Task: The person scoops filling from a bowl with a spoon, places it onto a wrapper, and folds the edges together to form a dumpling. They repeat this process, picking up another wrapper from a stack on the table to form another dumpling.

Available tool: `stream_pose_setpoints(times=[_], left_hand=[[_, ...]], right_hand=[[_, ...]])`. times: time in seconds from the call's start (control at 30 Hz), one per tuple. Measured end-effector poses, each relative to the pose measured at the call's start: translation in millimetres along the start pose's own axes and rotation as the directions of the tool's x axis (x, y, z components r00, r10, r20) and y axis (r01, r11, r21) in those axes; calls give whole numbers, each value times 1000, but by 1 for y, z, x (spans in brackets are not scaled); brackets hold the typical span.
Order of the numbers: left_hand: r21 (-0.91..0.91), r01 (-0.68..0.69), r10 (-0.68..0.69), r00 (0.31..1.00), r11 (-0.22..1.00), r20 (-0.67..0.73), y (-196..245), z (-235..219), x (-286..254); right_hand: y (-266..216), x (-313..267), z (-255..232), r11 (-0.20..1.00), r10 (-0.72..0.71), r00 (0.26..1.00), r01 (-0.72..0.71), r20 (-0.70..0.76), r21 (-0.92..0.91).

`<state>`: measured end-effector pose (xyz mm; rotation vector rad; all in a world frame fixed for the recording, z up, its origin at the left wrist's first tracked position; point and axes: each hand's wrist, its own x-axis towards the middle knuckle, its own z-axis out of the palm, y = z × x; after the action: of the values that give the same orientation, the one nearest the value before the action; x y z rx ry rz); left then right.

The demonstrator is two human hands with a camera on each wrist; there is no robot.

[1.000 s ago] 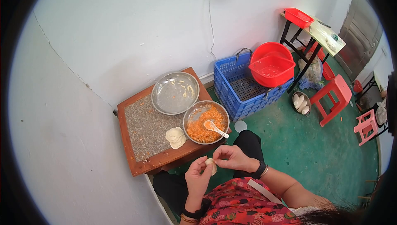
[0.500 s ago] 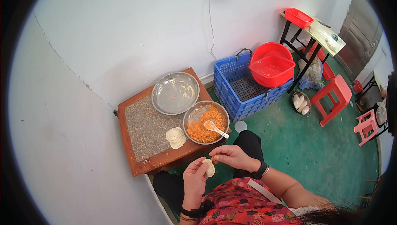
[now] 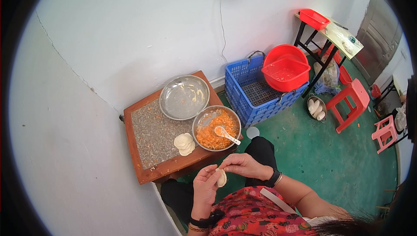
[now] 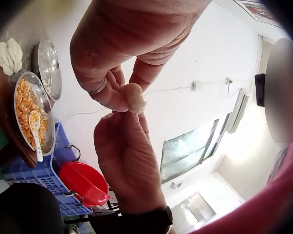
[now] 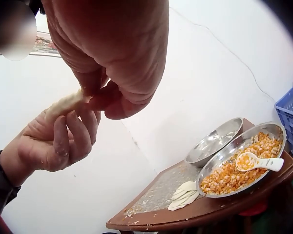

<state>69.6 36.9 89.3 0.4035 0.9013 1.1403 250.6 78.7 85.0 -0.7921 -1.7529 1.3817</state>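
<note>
Above the lap, the left hand (image 3: 205, 188) and right hand (image 3: 245, 165) meet, both pinching a dumpling (image 3: 221, 178).

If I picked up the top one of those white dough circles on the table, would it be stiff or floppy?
Probably floppy: the dough circles look thin and slightly wavy. It would likely feel light, being so flat. It might cling to its neighbours, since they lie overlapping.

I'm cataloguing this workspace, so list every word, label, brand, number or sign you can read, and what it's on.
No readable text anywhere.
Spoon: any marks on it are too small to read.
Wall picture: too blurred to read.
Blue basket: no readable lettering.
</note>
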Motion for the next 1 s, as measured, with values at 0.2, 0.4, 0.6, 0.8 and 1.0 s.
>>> stream_pose_setpoints(times=[0.2, 0.4, 0.6, 0.8, 1.0], left_hand=[[206, -132, 132, 991, 970, 15, -1, -1, 0], [325, -221, 218, 975, 919, 44, 0, 3, -2], [378, -256, 254, 966, 890, 58, -2, 2, -2], [475, -315, 304, 947, 822, 101, -2, 5, -5], [410, -292, 298, 953, 864, 50, -5, 1, -3]], right_hand=[[1, 0, -4, 999, -41, 999, 41, 19, -20], [1, -4, -3, 988, 90, 995, -95, 41, 120], [6, -6, 1, 966, 148, 989, -147, 10, 214], [8, -6, 5, 977, 113, 993, -105, -31, 184], [-9, -7, 3, 992, 123, 991, -123, -47, 4]])
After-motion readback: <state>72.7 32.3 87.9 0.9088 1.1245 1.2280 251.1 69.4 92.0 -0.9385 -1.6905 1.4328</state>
